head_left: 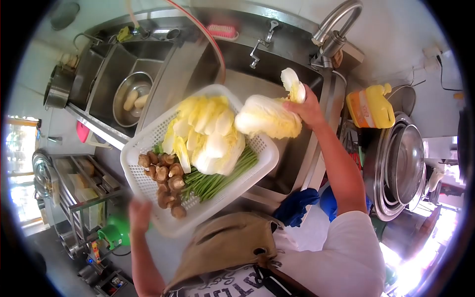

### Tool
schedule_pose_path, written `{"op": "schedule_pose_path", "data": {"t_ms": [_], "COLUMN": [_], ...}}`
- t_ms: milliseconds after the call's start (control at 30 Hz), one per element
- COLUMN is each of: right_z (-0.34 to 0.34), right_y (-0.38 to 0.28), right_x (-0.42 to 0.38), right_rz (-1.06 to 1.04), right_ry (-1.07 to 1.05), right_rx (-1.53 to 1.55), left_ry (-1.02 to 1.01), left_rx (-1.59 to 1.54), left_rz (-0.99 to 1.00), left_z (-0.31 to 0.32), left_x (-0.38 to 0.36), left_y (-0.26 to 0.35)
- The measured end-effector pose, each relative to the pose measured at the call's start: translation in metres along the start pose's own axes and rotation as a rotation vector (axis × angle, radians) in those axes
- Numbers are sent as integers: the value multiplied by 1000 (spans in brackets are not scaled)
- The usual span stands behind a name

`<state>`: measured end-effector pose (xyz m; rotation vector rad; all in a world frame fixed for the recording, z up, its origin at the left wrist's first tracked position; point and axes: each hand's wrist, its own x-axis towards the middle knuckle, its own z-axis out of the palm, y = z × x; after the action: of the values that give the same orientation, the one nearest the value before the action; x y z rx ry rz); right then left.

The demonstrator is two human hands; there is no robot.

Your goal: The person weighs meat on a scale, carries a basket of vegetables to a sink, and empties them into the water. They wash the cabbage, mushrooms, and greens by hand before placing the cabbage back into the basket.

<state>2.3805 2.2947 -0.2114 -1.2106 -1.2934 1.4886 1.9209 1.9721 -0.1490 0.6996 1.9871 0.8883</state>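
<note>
My right hand [309,108] is closed on a head of napa cabbage [267,118], held above the sink at the right end of the basket. A loose pale leaf [292,81] sticks up beside my fingers. My left hand [140,214], blurred, is closed at the near left rim of a white plastic basket [141,180]. In the basket lie more napa cabbage [215,143] with yellow leaves, a bunch of long green beans [213,183] and several brown mushrooms [166,180]. The beans partly lie under the cabbage.
The basket overlaps a steel sink [292,171] with a curved faucet [341,24]. A metal bowl [133,101] with pale peeled vegetables sits in the left basin. A red hose [210,42] arcs overhead. To the right are a yellow jug [370,106], stacked metal basins [396,163] and blue gloves [297,208].
</note>
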Motion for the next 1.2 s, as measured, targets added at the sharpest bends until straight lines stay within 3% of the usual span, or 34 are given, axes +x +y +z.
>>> {"op": "schedule_pose_path", "data": {"t_ms": [167, 233, 267, 333, 400, 467, 600, 700, 800, 900, 933, 1033, 1133, 1200], "right_z": [-14, -22, -32, -32, 3, 44, 115, 152, 175, 187, 190, 200, 212, 202], "right_y": [65, 105, 147, 159, 97, 25, -24, 19, -1, -25, -36, -31, 8, -18], "right_x": [53, 71, 91, 102, 80, 40, -24, -33, -9, 16, 17, 20, 10, 4], "right_rz": [205, 377, 366, 266, 74, -224, -843, -1293, -1235, -750, -645, -435, -804, -580], "right_ry": [81, 97, 171, 282, 344, 102, -759, -693, -861, -1106, -1100, -1012, -996, -891], "right_rx": [288, 300, 114, -323, -820, -726, -1170, -1244, -1232, -907, -802, -876, -1130, -874], "left_ry": [2, 2, 3, -22, 4, 75, 31, 0, 11, 8, 0, 22, -24, -32], "left_rx": [34, -8, -30, -24, 41, 173, 249, 189, 176, 67, 61, 46, 42, 55], "left_rz": [-7, 2, 6, 3, 18, 42, 7, -26, -8, 40, 18, 2, -48, -25], "left_z": [-6, -7, -7, -6, -5, -9, -14, -4, -9, -7, -7, -4, -4, -5], "left_x": [3, 2, 2, 1, 1, -1, 6, 4, 8, 6, 6, 7, 5, 7], "left_y": [-12, -14, -14, -7, -8, -16, -18, 10, -2, -5, -5, -6, 7, 5]}}
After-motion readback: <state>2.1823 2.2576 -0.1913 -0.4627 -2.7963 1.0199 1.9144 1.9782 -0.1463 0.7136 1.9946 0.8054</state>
